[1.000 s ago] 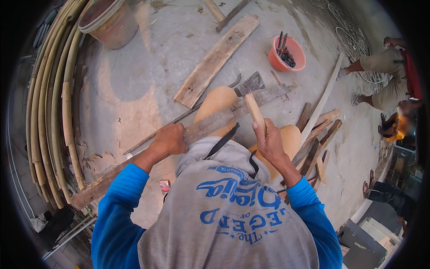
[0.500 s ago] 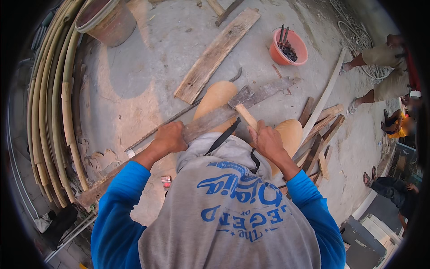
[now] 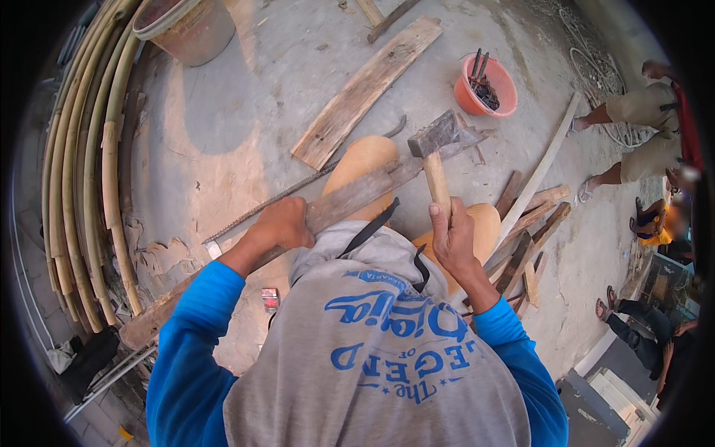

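My left hand (image 3: 281, 225) is closed round a long weathered wooden plank (image 3: 357, 195), which slants across my lap from lower left to upper right. In my right hand (image 3: 453, 240) is a hammer (image 3: 437, 176), gripped by its pale wooden handle. Its blocky dark metal head is over the far part of the plank and hides some of it; whether it touches the wood I cannot tell. Under the plank, a ribbed steel bar (image 3: 277, 198) with a hooked far end lies on the ground, partly hidden by my leg.
Ahead lies a loose board (image 3: 365, 93). A pink bucket (image 3: 497, 95) holding dark bits and tool handles stands beyond the plank's far end. Bamboo poles (image 3: 91, 186) line the left, near a large pail (image 3: 190, 37). Scrap wood (image 3: 532, 238) is piled right; other people (image 3: 648, 119) are farther right.
My right hand has lifted the hammer, and its head has shifted right and away from me. My left hand keeps its hold on the plank. The whole view has shifted slightly.
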A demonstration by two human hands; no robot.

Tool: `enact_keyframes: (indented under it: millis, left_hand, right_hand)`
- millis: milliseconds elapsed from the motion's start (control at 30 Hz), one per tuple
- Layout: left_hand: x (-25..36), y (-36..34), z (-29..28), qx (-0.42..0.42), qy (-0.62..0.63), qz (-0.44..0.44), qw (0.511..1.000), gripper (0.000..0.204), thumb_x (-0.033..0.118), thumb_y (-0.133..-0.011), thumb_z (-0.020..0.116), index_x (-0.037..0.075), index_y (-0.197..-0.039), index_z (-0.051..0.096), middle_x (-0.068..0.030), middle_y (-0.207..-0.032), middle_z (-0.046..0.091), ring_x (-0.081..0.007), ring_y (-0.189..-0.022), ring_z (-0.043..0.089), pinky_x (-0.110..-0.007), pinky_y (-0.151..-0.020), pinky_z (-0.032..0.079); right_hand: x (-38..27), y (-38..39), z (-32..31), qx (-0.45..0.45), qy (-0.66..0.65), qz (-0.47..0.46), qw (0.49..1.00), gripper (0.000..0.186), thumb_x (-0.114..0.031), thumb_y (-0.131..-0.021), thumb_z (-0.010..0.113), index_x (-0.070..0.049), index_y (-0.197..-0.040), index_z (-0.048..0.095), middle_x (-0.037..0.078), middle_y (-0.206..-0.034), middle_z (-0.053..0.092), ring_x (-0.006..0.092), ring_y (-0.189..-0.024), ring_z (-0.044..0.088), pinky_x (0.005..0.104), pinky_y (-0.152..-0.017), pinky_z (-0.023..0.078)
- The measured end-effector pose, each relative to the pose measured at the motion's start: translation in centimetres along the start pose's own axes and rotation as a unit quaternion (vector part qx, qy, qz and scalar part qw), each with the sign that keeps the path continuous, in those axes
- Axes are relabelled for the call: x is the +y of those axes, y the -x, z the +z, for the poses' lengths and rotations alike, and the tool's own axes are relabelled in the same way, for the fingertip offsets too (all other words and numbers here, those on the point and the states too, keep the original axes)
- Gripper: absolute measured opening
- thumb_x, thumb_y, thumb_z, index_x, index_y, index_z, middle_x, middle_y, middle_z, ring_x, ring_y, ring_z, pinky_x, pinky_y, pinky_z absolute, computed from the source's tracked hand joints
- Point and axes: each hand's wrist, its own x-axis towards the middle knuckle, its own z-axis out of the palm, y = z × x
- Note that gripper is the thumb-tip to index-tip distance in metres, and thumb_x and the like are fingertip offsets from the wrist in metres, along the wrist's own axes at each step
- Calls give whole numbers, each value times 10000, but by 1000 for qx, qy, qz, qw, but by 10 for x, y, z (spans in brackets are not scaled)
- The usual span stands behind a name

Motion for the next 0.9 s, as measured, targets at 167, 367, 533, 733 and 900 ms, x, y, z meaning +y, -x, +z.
enact_keyframes:
  millis: [167,367,533,733,900]
  left_hand:
    - [-11,-5,7,-22,22,-18,999,618,273,-634,883,-120,-1080,713,-311,-1063,730,-408,-1027,728,-439,-895,580]
    - [-4,-3,12,-32,11,-8,999,621,219,-618,873,-149,-1074,668,-335,-1029,720,-421,-1022,717,-433,-900,567]
    - [-28,-23,4,-114,205,13,972,503,195,-675,826,-102,-1050,669,-218,-880,714,-332,-794,719,-429,-725,589]
    - [-37,-37,-34,-347,423,-101,831,444,244,-782,738,-1,-1126,599,-155,-793,650,-226,-593,643,-386,-536,540]
    - [-22,-31,-47,-379,495,-133,770,493,307,-755,679,45,-1165,598,-180,-775,628,-238,-488,574,-380,-457,508]
  right_hand:
    - [-12,0,-4,61,7,-32,998,293,-260,-1050,636,18,-1012,551,164,-618,570,354,-552,634,412,-507,471]
    - [37,5,23,-145,189,46,970,459,-379,-1050,601,76,-992,584,224,-637,604,429,-588,648,484,-547,490]
    - [7,-20,-15,-28,-9,149,988,506,-422,-1058,598,44,-863,576,227,-633,579,348,-584,632,472,-562,466]
    - [43,-13,-56,186,-84,166,965,545,-462,-1057,617,2,-783,533,86,-619,463,155,-599,427,395,-548,387]
    - [83,30,-43,234,-156,242,929,579,-491,-1068,583,-10,-753,515,52,-636,443,136,-628,434,374,-562,388]
